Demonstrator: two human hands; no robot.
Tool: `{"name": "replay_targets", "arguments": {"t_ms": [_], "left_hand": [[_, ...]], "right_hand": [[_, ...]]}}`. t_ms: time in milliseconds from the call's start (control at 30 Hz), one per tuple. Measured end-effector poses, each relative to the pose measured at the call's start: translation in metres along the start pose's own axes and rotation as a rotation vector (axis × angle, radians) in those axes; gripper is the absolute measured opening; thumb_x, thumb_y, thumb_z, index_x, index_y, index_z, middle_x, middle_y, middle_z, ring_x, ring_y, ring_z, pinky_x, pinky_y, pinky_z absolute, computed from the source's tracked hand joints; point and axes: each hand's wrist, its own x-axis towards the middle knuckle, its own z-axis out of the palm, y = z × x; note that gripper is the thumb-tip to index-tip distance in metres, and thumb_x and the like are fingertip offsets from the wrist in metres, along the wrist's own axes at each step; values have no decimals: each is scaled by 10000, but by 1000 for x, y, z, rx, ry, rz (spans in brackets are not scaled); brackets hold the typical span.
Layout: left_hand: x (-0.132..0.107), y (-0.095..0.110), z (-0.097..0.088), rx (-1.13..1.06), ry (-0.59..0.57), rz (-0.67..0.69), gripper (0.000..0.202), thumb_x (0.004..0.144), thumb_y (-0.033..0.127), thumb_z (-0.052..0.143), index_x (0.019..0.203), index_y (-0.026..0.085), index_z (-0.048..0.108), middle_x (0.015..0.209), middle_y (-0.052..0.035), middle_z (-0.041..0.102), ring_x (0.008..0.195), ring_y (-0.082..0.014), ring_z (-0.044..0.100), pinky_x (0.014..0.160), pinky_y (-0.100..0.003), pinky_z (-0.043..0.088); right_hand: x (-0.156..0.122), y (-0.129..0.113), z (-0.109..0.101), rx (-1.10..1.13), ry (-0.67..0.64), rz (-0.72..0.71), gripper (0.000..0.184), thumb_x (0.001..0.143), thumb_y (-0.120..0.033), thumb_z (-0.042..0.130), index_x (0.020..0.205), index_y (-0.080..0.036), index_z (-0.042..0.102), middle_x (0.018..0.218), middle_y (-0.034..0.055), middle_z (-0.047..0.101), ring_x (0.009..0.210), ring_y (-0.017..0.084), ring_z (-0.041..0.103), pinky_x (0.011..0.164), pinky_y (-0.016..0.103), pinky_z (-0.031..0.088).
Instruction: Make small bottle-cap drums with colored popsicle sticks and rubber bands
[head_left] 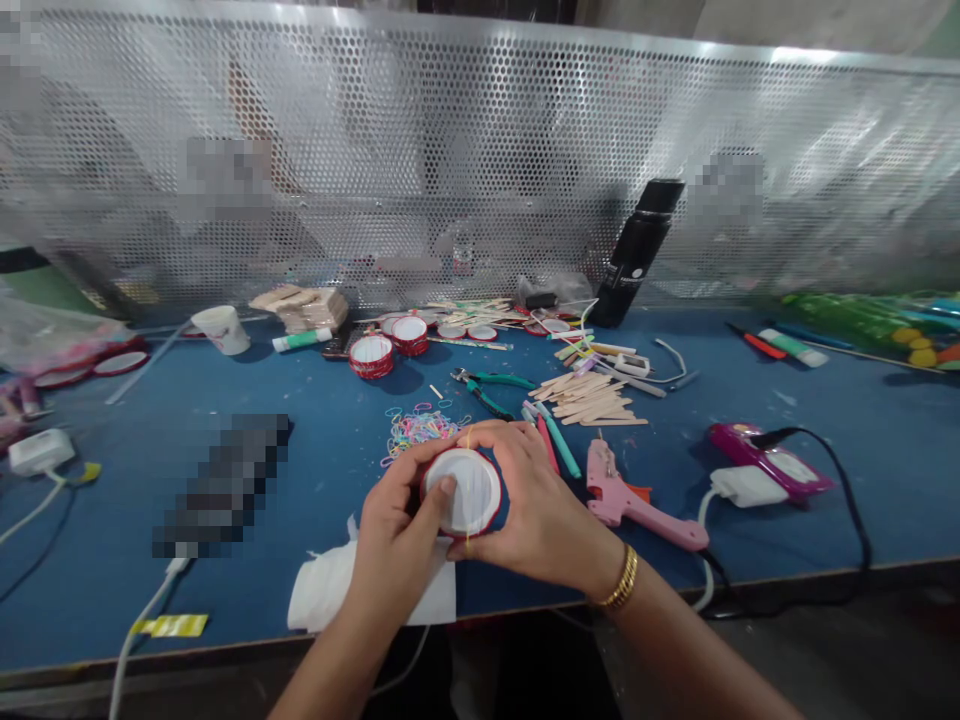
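Between my two hands is a round white disc with a red rim (480,490), and a thin yellow rubber band (469,520) runs across it from top to bottom. My left hand (401,525) grips its left side, thumb pressed on the white face. Curved around the right side is my right hand (525,495), with fingertips at the top edge and thumb at the bottom, where the band crosses. A heap of coloured rubber bands (420,428) lies just behind the hands. Under my left hand rests a white cloth or tissue (322,590).
A pink glue gun (637,512) lies right of my hands. Behind are wooden sticks (589,398), teal-handled pliers (487,388), stacked red-rimmed discs (371,356) and a black bottle (637,255). A phone (225,485) with a cable lies left. A perforated metal panel (337,150) borders the blue table.
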Motion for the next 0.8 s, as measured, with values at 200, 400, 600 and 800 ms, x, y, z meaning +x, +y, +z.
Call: {"name": "replay_targets", "arguments": {"t_ms": [200, 400, 600, 800], "left_hand": [[-2, 3, 0, -66, -13, 19, 254, 925, 365, 722, 1147, 248, 763, 1070, -50, 778, 953, -209, 709, 862, -314, 554], [-2, 4, 0, -204, 113, -48, 279, 854, 370, 806, 1097, 236, 781, 1037, -43, 787, 926, -193, 708, 849, -289, 569], [4, 4, 0, -476, 275, -219, 395, 739, 360, 901, 1096, 233, 790, 1053, -35, 792, 888, -150, 697, 762, -210, 557], [6, 2, 2, -477, 313, -221, 408, 723, 344, 907, 1094, 219, 792, 1047, -43, 791, 868, -147, 697, 737, -209, 562]], "right_hand": [[-2, 2, 2, 3, -11, 26, 894, 578, -423, 1005, 1281, -218, 491, 1247, 115, 666, 1169, 321, 632, 1057, 526, 452], [-11, 5, 8, 137, -28, 73, 464, 943, -411, 726, 1314, -216, 526, 1294, 122, 661, 1206, 283, 627, 1047, 496, 518], [-27, -9, 22, 279, -102, -5, 317, 1055, -161, 489, 1319, -257, 637, 1348, 69, 682, 1324, 179, 604, 1146, 378, 512], [-39, -22, 25, 100, 108, -108, 280, 1002, -103, 575, 1205, -231, 719, 1265, 74, 721, 1240, 220, 638, 1085, 442, 553]]}}
